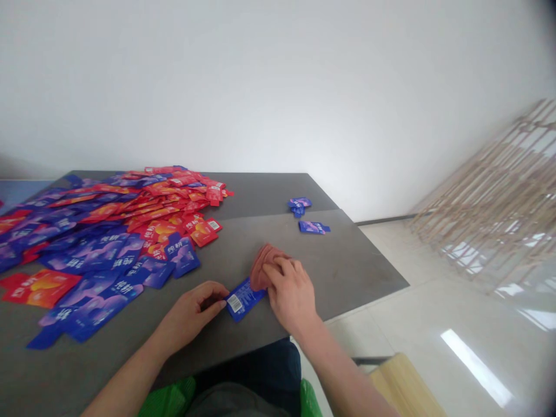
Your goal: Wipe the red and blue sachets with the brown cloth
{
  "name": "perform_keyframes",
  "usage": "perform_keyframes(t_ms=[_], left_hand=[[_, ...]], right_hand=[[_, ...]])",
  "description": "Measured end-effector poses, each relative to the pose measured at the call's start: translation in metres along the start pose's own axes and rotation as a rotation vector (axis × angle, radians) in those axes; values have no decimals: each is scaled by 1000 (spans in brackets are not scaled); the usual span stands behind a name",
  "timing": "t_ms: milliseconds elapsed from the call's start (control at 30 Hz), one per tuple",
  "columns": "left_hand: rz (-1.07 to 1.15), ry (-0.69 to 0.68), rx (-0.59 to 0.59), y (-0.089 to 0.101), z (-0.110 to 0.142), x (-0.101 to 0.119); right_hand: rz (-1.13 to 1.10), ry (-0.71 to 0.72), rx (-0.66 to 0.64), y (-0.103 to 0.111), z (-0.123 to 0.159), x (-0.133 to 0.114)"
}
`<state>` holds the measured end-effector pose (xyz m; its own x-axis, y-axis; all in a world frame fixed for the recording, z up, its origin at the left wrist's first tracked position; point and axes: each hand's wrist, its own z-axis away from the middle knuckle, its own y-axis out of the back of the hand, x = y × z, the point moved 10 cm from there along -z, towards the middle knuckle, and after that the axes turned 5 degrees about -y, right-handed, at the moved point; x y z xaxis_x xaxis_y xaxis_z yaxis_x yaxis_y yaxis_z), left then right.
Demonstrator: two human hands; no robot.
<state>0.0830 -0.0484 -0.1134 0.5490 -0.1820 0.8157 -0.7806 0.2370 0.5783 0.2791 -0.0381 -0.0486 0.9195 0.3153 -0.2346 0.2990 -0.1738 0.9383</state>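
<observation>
Toward the front of the tabletop (pixel 351 260), left fingers (pixel 214 311) pinch a flat blue barcoded packet (pixel 247 300); right fingers (pixel 286 267) clutch folded brownish-pink cloth (pixel 259 271) hiding its far end. Leftward sprawls a red-and-blue packet heap (pixel 130 215).

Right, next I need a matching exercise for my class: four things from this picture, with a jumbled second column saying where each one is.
1. folded reddish-brown cloth
2. flat blue packet, barcode showing
3. heap of red and blue packets
4. tan slatted rack

A. beyond the table, far right
B. at the left hand's fingertips
C. in the right hand
D. left part of the grey table

Pairs: 1-C, 2-B, 3-D, 4-A
</observation>
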Motion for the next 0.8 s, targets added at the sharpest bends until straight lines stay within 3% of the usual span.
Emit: perform_keyframes(t_ms=[67, 133, 233, 333, 433, 500, 567, 633, 800], left_hand=[[-6, -8, -1, 0, 0, 1], [-22, -15, 8, 1, 0, 2], [-36, -22, 16, 2, 0, 1], [-36, -31, 8, 1, 1, -1], [-34, -40, 5, 2, 0, -2], [-28, -48, -5, 1, 0, -1], [-34, -56, -5, 1, 0, -1], [-56, -61, 2, 2, 1, -1], [-84, -76, 3, 1, 1, -6]], right_hand=[[-39, 119, -40, -10, 14, -29], [-41, 160, -83, -23, 17, -34], [14, -18, -73, -29, -4, 7], [32, -144, -23, -15, -20, 36], [-48, -45, 12, -4, -8, 7], [-96, 70, -12, -9, 7, -23], [-105, 139, -49, -20, 15, -37], [-67, 89, -56, -28, 9, -20], [78, -256, 14, -23, -23, 78]])
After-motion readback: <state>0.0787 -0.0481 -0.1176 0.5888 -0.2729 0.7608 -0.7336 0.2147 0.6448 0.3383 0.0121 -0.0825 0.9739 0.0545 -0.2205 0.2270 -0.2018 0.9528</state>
